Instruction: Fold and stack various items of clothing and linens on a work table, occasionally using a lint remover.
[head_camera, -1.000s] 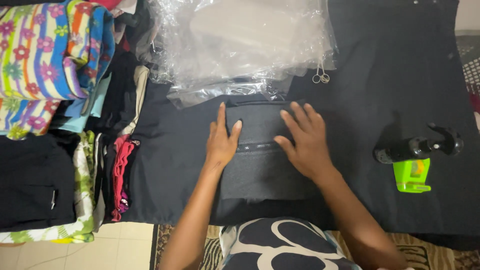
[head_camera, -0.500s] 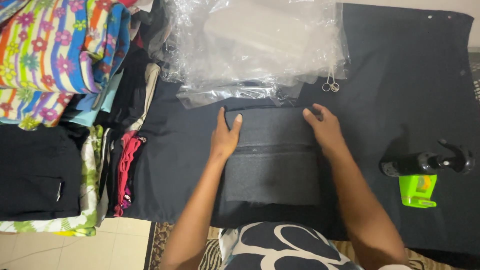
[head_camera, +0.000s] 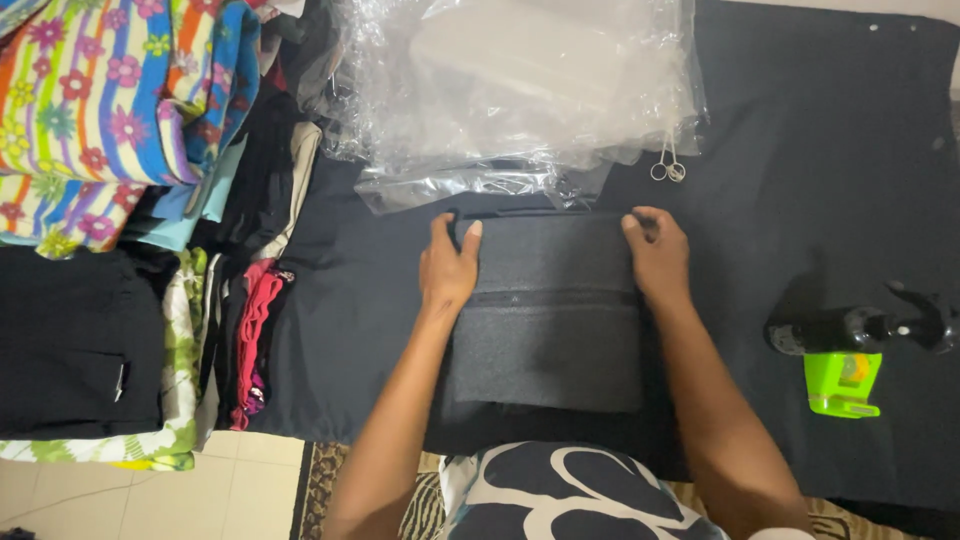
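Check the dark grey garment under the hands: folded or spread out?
Folded. The dark grey garment lies as a compact rectangle with stacked edges at its near end; left hand and right hand grip its far corners.

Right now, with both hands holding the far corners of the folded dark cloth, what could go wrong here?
1. The left hand and right hand grip only the far corners of the folded dark cloth, so lifting it may let the fold fall open.
2. The clear plastic bags lie right behind it and could get pushed or caught.
3. The small scissors sit near the right hand, so a reach forward might meet them.
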